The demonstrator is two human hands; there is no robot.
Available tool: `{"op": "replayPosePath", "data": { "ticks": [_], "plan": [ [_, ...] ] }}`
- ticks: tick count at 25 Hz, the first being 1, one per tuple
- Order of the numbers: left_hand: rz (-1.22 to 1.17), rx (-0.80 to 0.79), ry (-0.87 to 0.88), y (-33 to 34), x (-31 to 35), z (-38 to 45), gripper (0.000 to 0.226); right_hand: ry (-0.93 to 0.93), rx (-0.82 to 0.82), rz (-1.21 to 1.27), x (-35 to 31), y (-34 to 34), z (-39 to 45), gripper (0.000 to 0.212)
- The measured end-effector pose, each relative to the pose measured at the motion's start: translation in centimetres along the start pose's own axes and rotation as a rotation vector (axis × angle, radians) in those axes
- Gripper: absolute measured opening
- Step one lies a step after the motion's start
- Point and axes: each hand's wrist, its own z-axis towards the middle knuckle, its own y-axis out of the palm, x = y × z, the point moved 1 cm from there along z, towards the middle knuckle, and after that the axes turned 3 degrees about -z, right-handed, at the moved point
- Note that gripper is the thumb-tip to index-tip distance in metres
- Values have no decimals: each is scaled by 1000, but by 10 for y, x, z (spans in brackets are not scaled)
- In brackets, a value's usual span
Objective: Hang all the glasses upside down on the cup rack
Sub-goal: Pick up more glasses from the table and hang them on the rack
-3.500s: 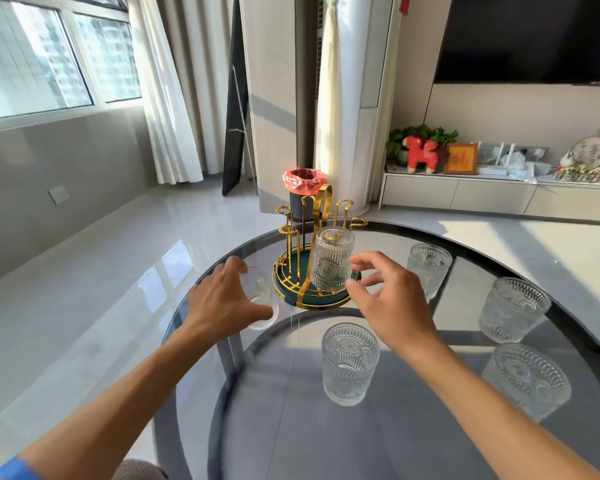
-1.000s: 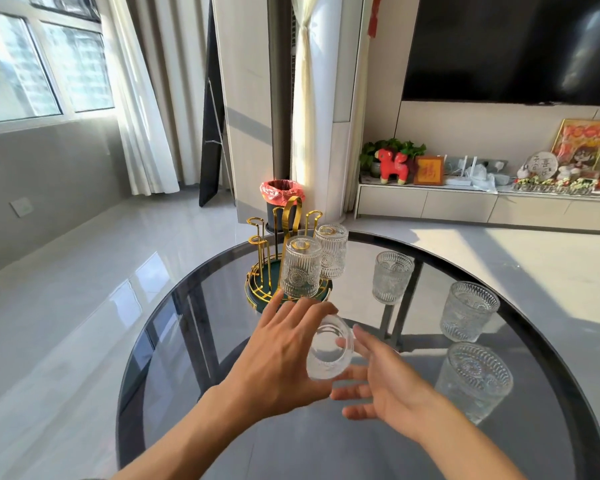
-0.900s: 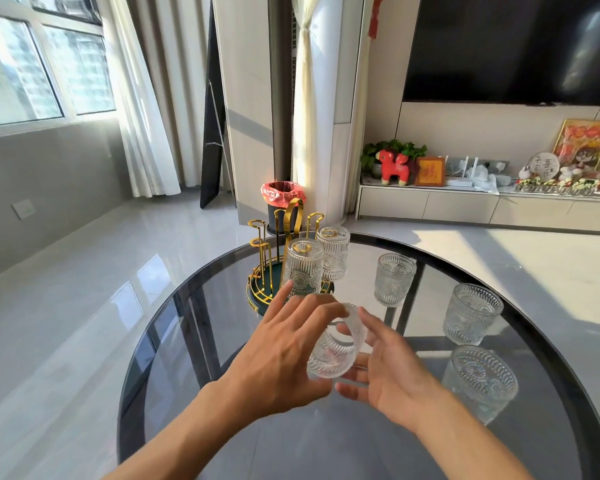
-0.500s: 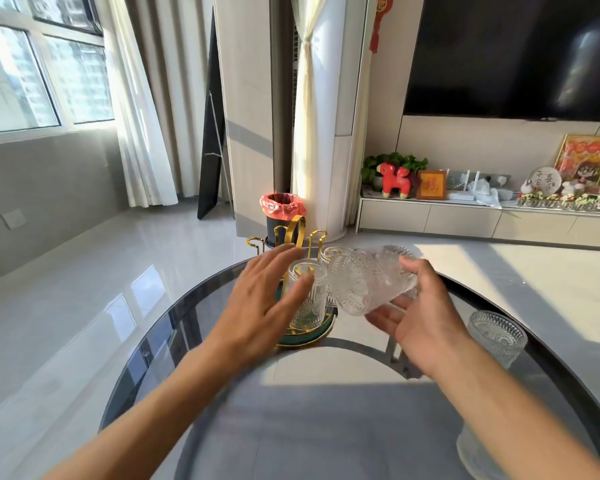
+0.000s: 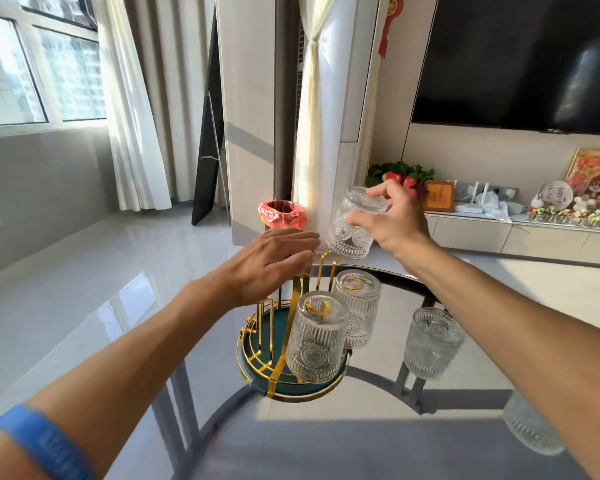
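A gold wire cup rack with a dark green base (image 5: 257, 348) stands on the round glass table. Two ribbed glasses hang upside down on it: a near one (image 5: 315, 336) and a farther one (image 5: 358, 308). My right hand (image 5: 394, 220) grips a third ribbed glass (image 5: 352, 225), mouth down, just above the rack's back-right prongs. My left hand (image 5: 269, 263) hovers over the rack's top with fingers spread, hiding the handle. Another glass (image 5: 430, 342) stands upright on the table at the right, and one more glass (image 5: 530, 433) shows under my right forearm.
The table's dark rim (image 5: 388, 271) curves behind the rack. Beyond it on the floor stands a bin with a pink liner (image 5: 282, 213). A low TV cabinet with ornaments (image 5: 520, 230) runs along the right wall.
My right hand has lifted the glass and turned it mouth down, carrying it over the rack's back right. My left hand has risen over the rack's top. The view has moved closer.
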Motion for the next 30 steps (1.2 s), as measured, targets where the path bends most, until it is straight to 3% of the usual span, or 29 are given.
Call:
{"op": "replayPosePath", "data": {
  "ticks": [5,14,18,21,24,26,30],
  "plan": [
    [-34,-15,-13,-3,-2,-3,56,-9,-144,-250,13,36,-1,44],
    [-62,-44,-41,-1,-3,-2,56,205,-341,-393,15,59,3,45],
    [29,-44,-66,2,3,0,62,171,-429,-513,5,56,5,43],
    [237,-38,-104,10,16,-5,70,109,-404,-455,-4,27,-11,26],
    [241,232,-76,34,52,-36,63,34,-237,-337,5,-25,-69,16],
    [137,334,-24,60,83,-64,57,44,-225,-286,20,-62,-118,12],
    [59,106,-50,133,129,-115,58,90,-332,-447,57,-128,-197,20]
  ]
}}
